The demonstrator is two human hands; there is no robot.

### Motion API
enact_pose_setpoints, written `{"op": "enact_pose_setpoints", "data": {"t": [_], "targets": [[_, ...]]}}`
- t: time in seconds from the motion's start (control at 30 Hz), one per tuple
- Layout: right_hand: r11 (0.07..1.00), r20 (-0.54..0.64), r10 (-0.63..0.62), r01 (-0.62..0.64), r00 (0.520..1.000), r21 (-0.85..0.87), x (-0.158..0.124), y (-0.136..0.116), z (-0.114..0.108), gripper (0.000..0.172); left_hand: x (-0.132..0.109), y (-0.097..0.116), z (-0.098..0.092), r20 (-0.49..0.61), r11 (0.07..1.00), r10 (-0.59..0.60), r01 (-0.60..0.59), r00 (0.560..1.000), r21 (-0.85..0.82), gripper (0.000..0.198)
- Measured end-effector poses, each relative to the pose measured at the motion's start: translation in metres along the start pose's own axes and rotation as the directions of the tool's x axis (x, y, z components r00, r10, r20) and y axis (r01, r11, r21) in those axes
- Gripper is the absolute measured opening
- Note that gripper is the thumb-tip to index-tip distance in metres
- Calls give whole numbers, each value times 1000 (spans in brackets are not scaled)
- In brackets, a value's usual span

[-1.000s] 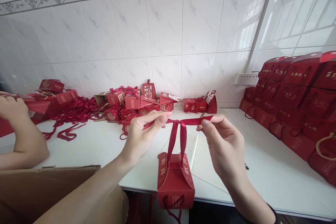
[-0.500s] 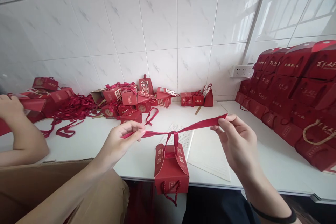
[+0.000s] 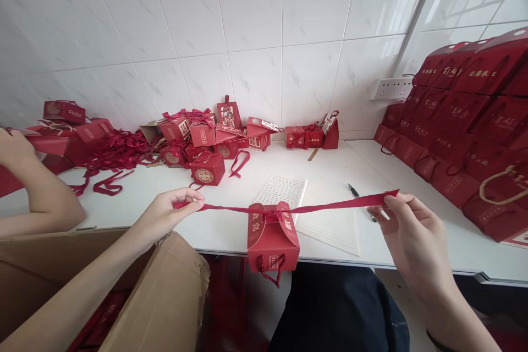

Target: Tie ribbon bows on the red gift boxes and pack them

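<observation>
A red gift box with gold characters and a twisted rope handle stands at the table's front edge, its base jutting past it. Across the top runs a red ribbon, drawn tight to both sides and crossing at the middle of the box's flaps. My left hand pinches one end of the ribbon, left of the box. On the far right, my right hand pinches the other end between thumb and fingers. Behind the box lie a sheet of handwriting and lined paper.
Stacked red boxes fill the right side. Smaller boxes and a ribbon heap line the wall. A pen lies near my right hand. An open cardboard carton stands at front left; another person's arm rests beyond it.
My hands have moved farther apart and the ribbon is pulled straight. Its crossing has come down from above the box onto the flaps. The view has tilted downward.
</observation>
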State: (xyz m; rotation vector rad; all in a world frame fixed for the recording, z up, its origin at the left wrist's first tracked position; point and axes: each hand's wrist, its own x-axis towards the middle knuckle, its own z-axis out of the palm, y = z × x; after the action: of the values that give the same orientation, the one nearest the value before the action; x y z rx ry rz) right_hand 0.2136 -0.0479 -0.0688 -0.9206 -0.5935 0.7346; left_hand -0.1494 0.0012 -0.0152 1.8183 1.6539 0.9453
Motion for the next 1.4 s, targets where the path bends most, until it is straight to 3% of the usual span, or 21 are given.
{"op": "enact_pose_setpoints", "data": {"t": [0.17,0.63,1.03,1.3,1.4], "targets": [[997,-22,65,-66,998,-50,-5,4,-8,38,3,-14,-5,8,993,49,-49,999,111,31],[975,-91,117,-132,989,-176,-7,8,-21,44,9,-23,-5,221,968,-53,-4,974,250,36],[946,-109,118,-145,987,-289,-1,23,-39,31,9,-30,0,372,950,-92,-31,924,311,41],[767,-41,74,-83,996,-636,1,26,-49,28,11,-36,-1,413,917,-123,-55,903,395,43],[680,-31,-85,35,996,-732,0,19,-43,33,9,-32,1,367,869,-67,-126,928,478,47]]}}
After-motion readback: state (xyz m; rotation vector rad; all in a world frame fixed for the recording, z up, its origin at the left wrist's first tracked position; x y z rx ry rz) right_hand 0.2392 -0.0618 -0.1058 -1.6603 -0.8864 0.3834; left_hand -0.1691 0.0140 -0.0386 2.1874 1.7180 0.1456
